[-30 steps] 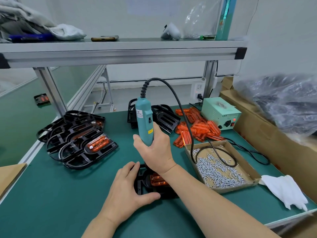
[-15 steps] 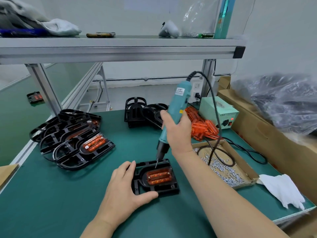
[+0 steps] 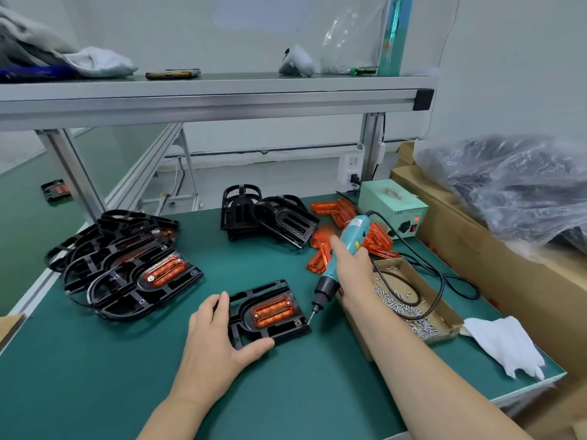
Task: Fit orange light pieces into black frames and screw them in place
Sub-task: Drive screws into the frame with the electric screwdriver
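Right hand (image 3: 351,269) grips the tilted screwdriver (image 3: 357,230), bit at the black frame's (image 3: 286,331) near-right corner; flat left hand (image 3: 216,339) steadies its left side.

I am looking at a small factory work spot. A green work table (image 3: 95,376) has a metal shelf (image 3: 222,103) over it. Piles of black frames (image 3: 120,249) and orange light pieces (image 3: 327,209) lie on the table, near a box of screws (image 3: 403,271), a power screwdriver (image 3: 355,231) with a cord, and its little power box (image 3: 387,201).
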Demonstrator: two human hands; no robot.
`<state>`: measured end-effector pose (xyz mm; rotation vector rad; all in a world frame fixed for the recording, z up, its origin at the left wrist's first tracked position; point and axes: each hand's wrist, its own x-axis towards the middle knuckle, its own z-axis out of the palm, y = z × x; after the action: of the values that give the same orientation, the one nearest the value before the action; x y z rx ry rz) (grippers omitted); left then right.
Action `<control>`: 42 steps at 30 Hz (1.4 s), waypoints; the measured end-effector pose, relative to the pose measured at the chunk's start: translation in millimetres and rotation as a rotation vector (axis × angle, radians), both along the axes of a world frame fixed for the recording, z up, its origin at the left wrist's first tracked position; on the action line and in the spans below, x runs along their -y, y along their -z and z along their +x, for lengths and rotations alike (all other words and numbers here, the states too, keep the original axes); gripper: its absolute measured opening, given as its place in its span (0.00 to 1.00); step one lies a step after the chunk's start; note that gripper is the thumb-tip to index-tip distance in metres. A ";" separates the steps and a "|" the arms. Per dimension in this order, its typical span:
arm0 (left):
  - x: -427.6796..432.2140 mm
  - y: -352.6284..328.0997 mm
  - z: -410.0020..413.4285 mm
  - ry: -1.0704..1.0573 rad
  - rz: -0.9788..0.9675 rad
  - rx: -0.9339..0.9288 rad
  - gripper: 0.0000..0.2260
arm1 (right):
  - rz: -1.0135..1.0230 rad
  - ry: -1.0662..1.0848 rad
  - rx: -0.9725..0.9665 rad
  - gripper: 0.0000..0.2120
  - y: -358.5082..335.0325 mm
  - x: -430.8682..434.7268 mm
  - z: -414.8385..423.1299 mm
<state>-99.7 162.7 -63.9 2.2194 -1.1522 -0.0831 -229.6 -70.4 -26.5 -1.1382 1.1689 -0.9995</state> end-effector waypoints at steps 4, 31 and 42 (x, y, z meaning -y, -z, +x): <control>-0.4 -0.9 0.1 -0.001 0.016 0.028 0.57 | 0.005 0.011 -0.039 0.21 5.7 0.9 -7.2; 25.4 -29.2 13.0 0.199 0.364 0.269 0.56 | -0.065 0.014 -0.357 0.24 1.5 -3.6 -11.7; 20.4 -41.9 29.1 -0.123 0.328 0.541 0.50 | -0.076 0.022 -0.373 0.21 0.0 -4.0 -12.3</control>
<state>-70.5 142.3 -22.0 2.6956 -1.3478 0.4344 -241.9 -66.4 -26.5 -1.4155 1.4497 -0.8758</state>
